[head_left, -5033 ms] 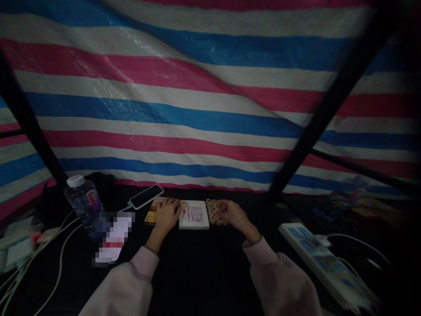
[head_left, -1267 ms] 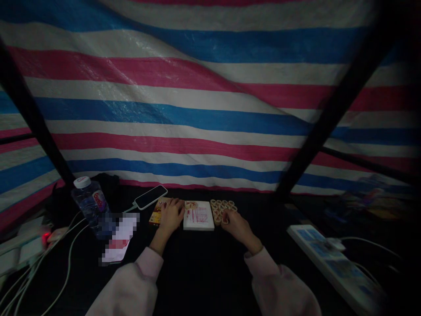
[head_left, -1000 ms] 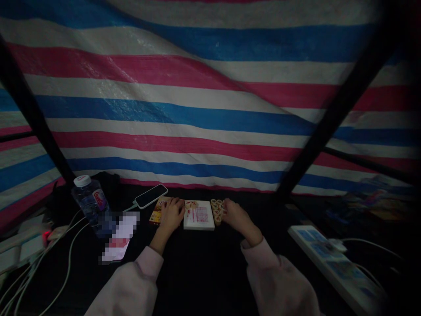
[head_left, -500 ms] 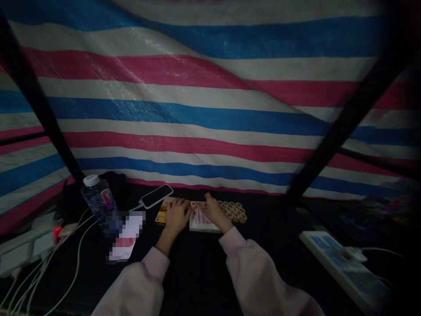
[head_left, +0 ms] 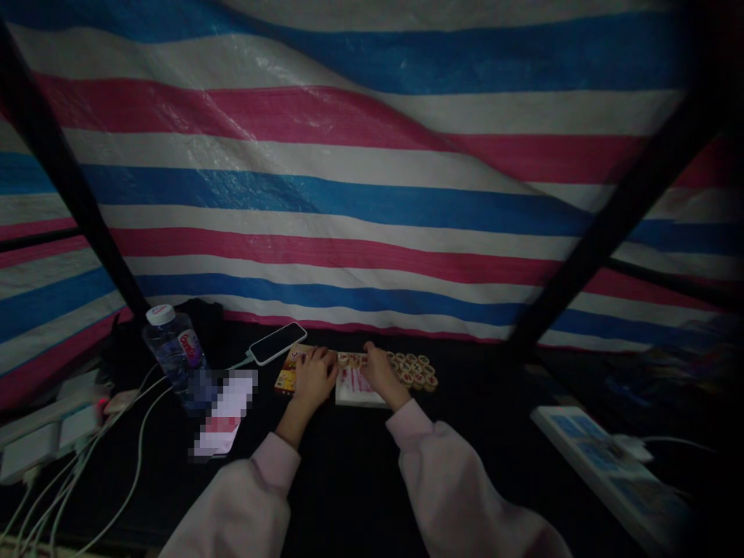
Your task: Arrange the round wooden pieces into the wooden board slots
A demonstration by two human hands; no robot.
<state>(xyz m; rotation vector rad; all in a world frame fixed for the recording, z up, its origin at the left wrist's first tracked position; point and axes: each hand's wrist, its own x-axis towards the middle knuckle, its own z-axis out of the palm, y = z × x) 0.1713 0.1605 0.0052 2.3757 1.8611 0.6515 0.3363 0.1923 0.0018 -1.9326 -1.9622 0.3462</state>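
Observation:
My left hand (head_left: 315, 377) rests palm down over the right part of a yellow and brown box (head_left: 284, 378), its fingers bent and a little apart. A white box with pink marks (head_left: 356, 392) lies between my hands. Along its far edge stand several small round wooden pieces (head_left: 352, 360). My right hand (head_left: 379, 370) is over the right part of the white box, beside those pieces, with its fingers drawn together; what they hold, if anything, is too small to make out. More round pieces with characters (head_left: 417, 370) sit in rows just right of this hand.
On the left are a clear bottle (head_left: 177, 353), a dark-screened phone (head_left: 277, 343), a lit phone (head_left: 226, 415), white cables (head_left: 138, 449) and a power strip (head_left: 55, 422). A blue and white box (head_left: 604, 457) lies at right. Striped sheeting (head_left: 349, 209) hangs behind.
The view has shifted slightly. My right hand's fingers have shifted a little over the white box, and more of the round pieces beside them show. My left hand stays on the yellow and brown box.

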